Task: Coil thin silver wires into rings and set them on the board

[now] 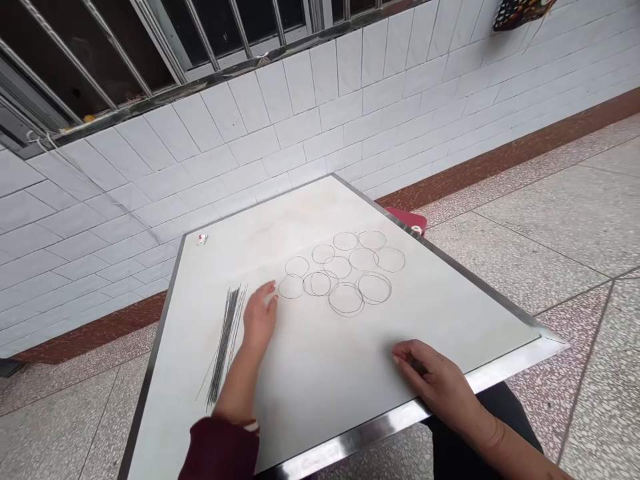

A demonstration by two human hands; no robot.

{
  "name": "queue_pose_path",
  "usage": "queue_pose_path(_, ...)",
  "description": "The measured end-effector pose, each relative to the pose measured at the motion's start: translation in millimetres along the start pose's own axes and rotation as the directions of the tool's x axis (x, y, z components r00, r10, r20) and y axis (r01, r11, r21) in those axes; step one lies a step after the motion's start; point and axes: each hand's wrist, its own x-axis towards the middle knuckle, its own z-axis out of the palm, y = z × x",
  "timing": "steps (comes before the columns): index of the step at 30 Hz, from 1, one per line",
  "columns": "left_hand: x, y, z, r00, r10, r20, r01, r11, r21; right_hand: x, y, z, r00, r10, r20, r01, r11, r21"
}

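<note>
While the left hand is released, its fingers loosely parted and nothing visible in its grasp, it occupies the gap between a bundle of thin wires and a cluster of wire rings; its fingertips are just beside the leftmost ring, though whether they touch the table I cannot tell. The right hand is by the near edge, towards the near right corner, fingers curled in and thumb close to the index finger; such a grip would suit something very thin, but I cannot tell whether anything is pinched there.

The wires lie near the left edge, mostly parallel to it, with a few strays splayed from the pile; keeping them roughly aligned probably makes single strands easier to separate. The rings lie flat around the middle, reaching towards the right edge; some merely meet, others overlap or nearly coincide; spread out like this rather than heaped, they seem less likely to snag one another, and the bare surface towards the near edge presumably leaves the hands room.

In the far left corner sits a small red-and-white object, too small to identify; its place there perhaps keeps it out of the way.
</note>
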Motion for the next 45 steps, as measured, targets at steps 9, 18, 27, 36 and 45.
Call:
queue_pose_path(9, -30, -2, 32.9, 0.981, 0.161, 0.106, -0.177, 0.971, 0.162, -3, -2, 3, 0.999, -0.008, -0.039, 0.004, 0.997, -0.082)
queue_pose_path(18, -9, -27, 29.2, 0.977, 0.207, 0.055, -0.213, 0.958, 0.19, -5, 6, 9, 0.998, -0.036, -0.042, 0.031, 0.994, -0.107)
queue_pose_path(27, 16, -30, 32.3, 0.98, 0.199, 0.007, -0.199, 0.976, 0.09, -8, 9, 13, 0.999, -0.016, -0.037, 0.012, 0.992, -0.125)
queue_pose_path(36, 15, -27, 23.9, 0.993, 0.011, -0.121, -0.027, 0.991, -0.13, 51, -41, 1, 0.97, -0.236, 0.056, 0.241, 0.964, -0.113)
queue_pose_path(45, 4, -37, 21.1, 0.947, -0.284, -0.151, 0.209, 0.9, -0.383, 268, -126, 99, 0.845, -0.39, 0.366, 0.52, 0.757, -0.395)
